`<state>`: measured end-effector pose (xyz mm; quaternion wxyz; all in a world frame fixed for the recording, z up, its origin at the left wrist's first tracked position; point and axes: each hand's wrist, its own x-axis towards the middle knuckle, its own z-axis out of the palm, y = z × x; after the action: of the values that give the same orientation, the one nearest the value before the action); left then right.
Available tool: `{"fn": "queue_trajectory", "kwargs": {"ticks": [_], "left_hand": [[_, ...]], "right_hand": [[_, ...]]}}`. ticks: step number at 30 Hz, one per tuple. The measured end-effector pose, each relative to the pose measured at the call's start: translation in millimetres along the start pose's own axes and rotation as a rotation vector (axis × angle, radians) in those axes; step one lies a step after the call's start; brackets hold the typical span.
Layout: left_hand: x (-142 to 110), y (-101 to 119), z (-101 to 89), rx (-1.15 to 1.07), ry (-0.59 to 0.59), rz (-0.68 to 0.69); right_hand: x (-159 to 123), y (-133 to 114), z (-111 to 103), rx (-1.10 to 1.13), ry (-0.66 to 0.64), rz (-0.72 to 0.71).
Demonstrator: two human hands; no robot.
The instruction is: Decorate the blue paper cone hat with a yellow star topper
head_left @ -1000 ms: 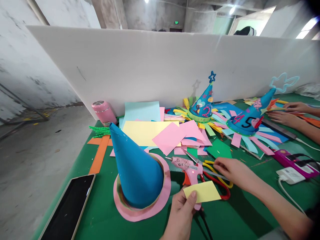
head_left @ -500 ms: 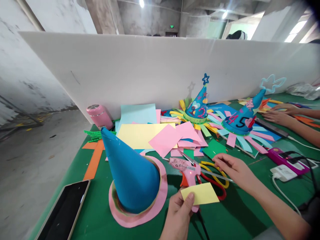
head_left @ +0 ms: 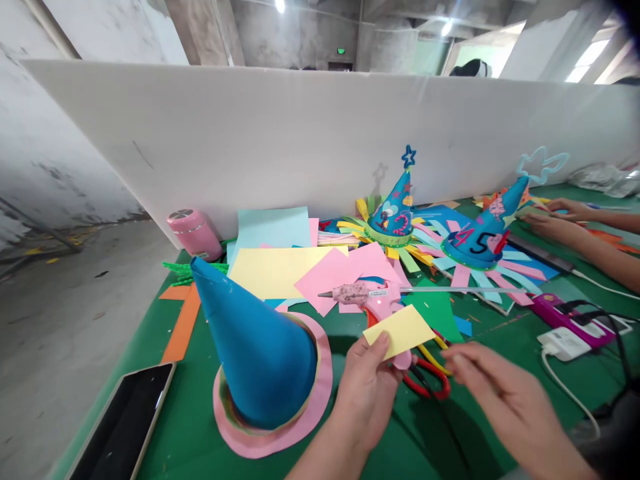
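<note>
My left hand (head_left: pixel 367 383) is closed around a small yellow paper piece (head_left: pixel 400 332), thumb on top. The pink glue gun's (head_left: pixel 383 301) handle goes down behind this paper into the same hand; a long clear glue stick (head_left: pixel 465 290) sticks out of its back. My right hand (head_left: pixel 500 393), slightly blurred, has its fingers pinched together beside the scissors (head_left: pixel 440 390) with red and yellow handles; anything between the fingertips is hidden. Left of my hands stands a blue paper cone hat (head_left: pixel 265 360) with a pink ring brim (head_left: pixel 323 393).
A phone (head_left: pixel 125 420) lies at the left table edge. Behind are paper sheets (head_left: pixel 270 267), a pink canister (head_left: pixel 195 233) and two decorated cone hats (head_left: pixel 393 210). A purple power strip (head_left: pixel 570 320) with cables lies right, near another person's hands (head_left: pixel 560 220).
The glue gun has risen and levelled out, its glue stick now pointing right. My left hand has moved up with the yellow paper. My right hand has come down and nearer.
</note>
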<state>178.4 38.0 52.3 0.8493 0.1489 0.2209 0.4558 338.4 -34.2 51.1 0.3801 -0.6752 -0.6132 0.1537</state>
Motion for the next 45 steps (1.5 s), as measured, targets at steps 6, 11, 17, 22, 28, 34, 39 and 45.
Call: {"fn": "queue_trajectory", "kwargs": {"ticks": [6, 11, 17, 22, 28, 34, 39, 45], "left_hand": [[10, -15, -0.3, -0.054, -0.055, 0.059], [15, -25, 1.3, -0.037, -0.073, 0.03], [14, -33, 9.4, 0.044, -0.046, -0.052], [-14, -25, -11.3, 0.202, -0.054, -0.162], [-45, 13, -48.6, 0.328, 0.114, -0.149], [-58, 37, -63.8, 0.359, 0.289, -0.104], [-60, 33, -69.9, 0.335, 0.31, -0.063], [-62, 27, -75.3, 0.394, 0.192, -0.082]], "right_hand": [[15, -13, 34, 0.289, -0.266, 0.106], [17, -8, 37, 0.415, -0.244, 0.174], [24, 15, 35, 0.381, -0.106, 0.222], [42, 40, -2, 0.166, 0.088, 0.28], [39, 82, -46, -0.085, 0.114, 0.422], [17, 112, -41, 0.001, 0.038, 0.585], [21, 116, -36, 0.073, 0.012, 0.59], [25, 99, -35, -0.424, 0.122, 0.362]]}}
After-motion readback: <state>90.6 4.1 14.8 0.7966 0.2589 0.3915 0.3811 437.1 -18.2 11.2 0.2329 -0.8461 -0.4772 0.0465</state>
